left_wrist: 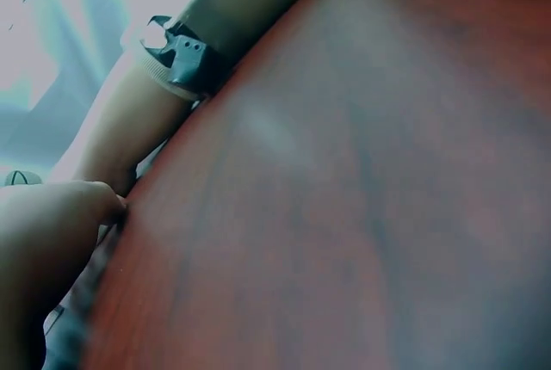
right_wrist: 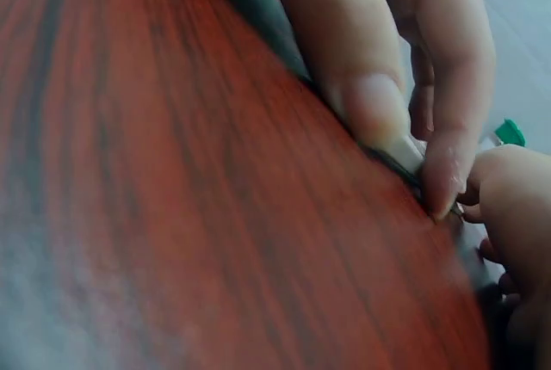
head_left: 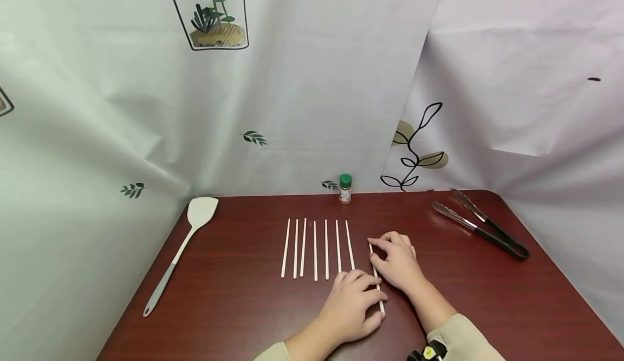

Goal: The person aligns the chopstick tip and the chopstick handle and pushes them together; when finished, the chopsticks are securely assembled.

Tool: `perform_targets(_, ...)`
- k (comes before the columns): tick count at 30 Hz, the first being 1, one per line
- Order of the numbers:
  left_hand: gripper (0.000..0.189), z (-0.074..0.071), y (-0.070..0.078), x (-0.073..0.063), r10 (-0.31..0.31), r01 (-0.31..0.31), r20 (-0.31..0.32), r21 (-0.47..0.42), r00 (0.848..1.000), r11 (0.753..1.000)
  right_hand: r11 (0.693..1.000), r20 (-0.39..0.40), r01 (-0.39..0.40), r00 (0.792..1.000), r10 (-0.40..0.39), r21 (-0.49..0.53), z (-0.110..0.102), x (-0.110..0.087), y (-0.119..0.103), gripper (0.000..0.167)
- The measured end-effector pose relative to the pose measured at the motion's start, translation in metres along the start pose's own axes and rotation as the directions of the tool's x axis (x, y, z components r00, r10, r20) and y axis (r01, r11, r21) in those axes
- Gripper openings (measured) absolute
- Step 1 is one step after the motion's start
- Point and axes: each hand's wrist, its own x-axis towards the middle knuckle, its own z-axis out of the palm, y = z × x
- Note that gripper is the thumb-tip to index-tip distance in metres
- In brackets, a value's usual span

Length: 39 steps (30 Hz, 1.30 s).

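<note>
A white chopstick (head_left: 375, 270) lies slanted on the table, between both hands. My right hand (head_left: 398, 262) pinches its far part with thumb and forefinger; the right wrist view shows the pale stick (right_wrist: 405, 153) between those fingertips. Around the near end, my left hand (head_left: 350, 305) holds the same chopstick with thumb and curled fingers. In the left wrist view that hand (left_wrist: 47, 241) is only partly visible, and its grip is hidden. Left of the held one, several white chopsticks (head_left: 315, 250) lie side by side in a spaced row, the rightmost ones running down to the left hand.
A white spatula with a grey handle (head_left: 179, 252) lies along the table's left side. Metal tongs with black handles (head_left: 487, 228) lie spread at the right. A green-capped spice bottle (head_left: 345, 189) stands at the back edge of the dark red table (head_left: 219, 307), before a patterned cloth.
</note>
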Motion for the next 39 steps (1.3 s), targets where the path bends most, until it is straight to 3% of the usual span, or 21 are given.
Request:
perform_targets(9,0.018,0.004,-0.005,0.009,-0.043,0.046,-0.031,0.098,0.999,0.994,0.995,0.021,-0.043,0.999,0.045,-0.090,0.009,0.008,-0.008,0.034)
perform_targets(17,0.019,0.003,-0.010,0.011,-0.063,0.058,0.020,0.178,0.998,0.982,0.995,-0.007,-0.073,0.997,0.073,-0.060,0.007,0.013,-0.011,0.029)
perform_targets(25,0.012,0.004,-0.011,0.012,-0.081,0.078,0.013,0.173,0.997,0.982,0.998,0.007,-0.028,1.000,0.029,-0.058,0.008,0.010,-0.007,0.031)
perform_targets(33,0.008,0.006,-0.012,0.014,-0.084,0.088,-0.034,0.146,0.996,0.985,0.998,-0.003,-0.035,0.999,0.035,-0.050,0.006,0.010,-0.005,0.034)
perform_targets(39,0.007,0.006,-0.012,0.015,-0.103,0.107,-0.033,0.152,0.994,0.983,0.998,0.007,-0.018,1.000,0.019,-0.063,0.007,0.009,-0.005,0.036)
